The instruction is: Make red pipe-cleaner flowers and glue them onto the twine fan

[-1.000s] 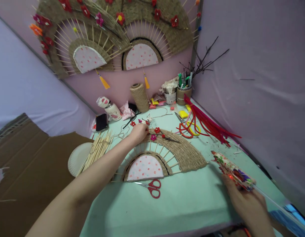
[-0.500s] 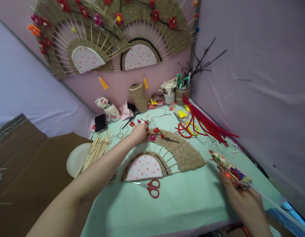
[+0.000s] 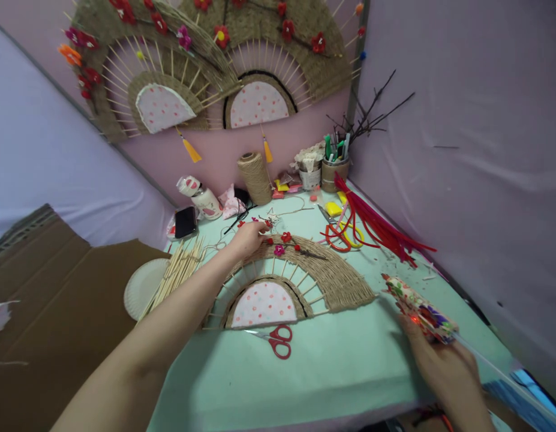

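A half-round woven twine fan [image 3: 345, 282] with thin stick ribs and a dotted white centre lies on the table. Red flowers [image 3: 285, 237], a magenta flower [image 3: 279, 249] and a dark twig [image 3: 313, 255] sit on its woven band. At the band's upper edge is my left hand [image 3: 249, 237], its fingers parted and apparently holding nothing, beside a small red ball [image 3: 270, 241]. To the right of the fan, my right hand [image 3: 444, 363] grips a flower-patterned glue gun [image 3: 419, 309] with a red light lit. A long clear glue stick [image 3: 489, 364] sticks out behind it.
Red-handled scissors [image 3: 280, 342] lie before the fan. Bundled sticks [image 3: 179, 270] and a paper plate [image 3: 145, 288] are at left. Behind stand a twine spool [image 3: 255, 179] and a pen pot [image 3: 334, 174]. Red pipe cleaners [image 3: 381, 222] lie at right. Finished fans [image 3: 269, 66] hang on the wall.
My left hand has drawn back a little to the left and up, its fingers loosening. The small red ball now shows on the fan's band. The right hand stays in place with the glue gun.
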Motion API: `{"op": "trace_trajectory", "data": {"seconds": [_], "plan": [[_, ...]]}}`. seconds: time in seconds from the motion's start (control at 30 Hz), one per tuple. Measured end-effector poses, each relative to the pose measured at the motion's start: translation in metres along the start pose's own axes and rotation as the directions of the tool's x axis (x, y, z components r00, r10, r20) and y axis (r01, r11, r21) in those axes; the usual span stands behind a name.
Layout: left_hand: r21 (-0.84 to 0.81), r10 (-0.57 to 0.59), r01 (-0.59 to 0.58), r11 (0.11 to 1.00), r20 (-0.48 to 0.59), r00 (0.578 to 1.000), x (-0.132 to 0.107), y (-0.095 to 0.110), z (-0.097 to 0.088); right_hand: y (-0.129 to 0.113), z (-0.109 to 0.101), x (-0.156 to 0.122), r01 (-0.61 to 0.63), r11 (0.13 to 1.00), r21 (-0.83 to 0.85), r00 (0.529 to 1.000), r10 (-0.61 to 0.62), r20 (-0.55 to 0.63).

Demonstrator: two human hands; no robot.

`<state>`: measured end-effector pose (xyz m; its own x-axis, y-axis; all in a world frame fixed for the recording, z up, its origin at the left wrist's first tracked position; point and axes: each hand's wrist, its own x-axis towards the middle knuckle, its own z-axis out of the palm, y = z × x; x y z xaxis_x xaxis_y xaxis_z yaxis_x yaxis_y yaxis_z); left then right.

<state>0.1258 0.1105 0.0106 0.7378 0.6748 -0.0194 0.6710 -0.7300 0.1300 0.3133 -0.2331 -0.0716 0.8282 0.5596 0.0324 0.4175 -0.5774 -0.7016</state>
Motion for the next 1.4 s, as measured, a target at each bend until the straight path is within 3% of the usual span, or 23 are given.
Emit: {"op": "trace_trajectory", "data": {"seconds": [0.13, 0.27, 0.63, 0.97, 1.4], "plan": [[-0.043, 0.117, -0.118, 0.992, -0.017, 0.993, -0.004, -0.003, 0.006, -0.004, -0.001, 0.001, 0.036, 0.999, 0.016, 0.999, -0.036, 0.013], [-0.034, 0.218, -0.223, 0.974, -0.102, 0.971, -0.006, -0.002, 0.019, -0.008, -0.004, 0.001, -0.011, 1.000, 0.020, 1.000, 0.010, 0.012], [-0.027, 0.197, -0.200, 0.979, -0.094, 0.976, -0.004, -0.004, 0.034, -0.007, -0.004, 0.001, -0.014, 1.000, 0.018, 1.000, 0.013, 0.027], [-0.015, 0.143, -0.144, 0.989, -0.082, 0.986, -0.001, 0.000, 0.024, -0.010, -0.005, 0.002, 0.000, 1.000, 0.031, 1.000, -0.001, 0.029], [-0.017, 0.149, -0.149, 0.989, -0.041, 0.988, 0.001, -0.002, 0.028, -0.007, -0.004, 0.001, -0.011, 1.000, -0.001, 0.999, 0.011, 0.033]]}}
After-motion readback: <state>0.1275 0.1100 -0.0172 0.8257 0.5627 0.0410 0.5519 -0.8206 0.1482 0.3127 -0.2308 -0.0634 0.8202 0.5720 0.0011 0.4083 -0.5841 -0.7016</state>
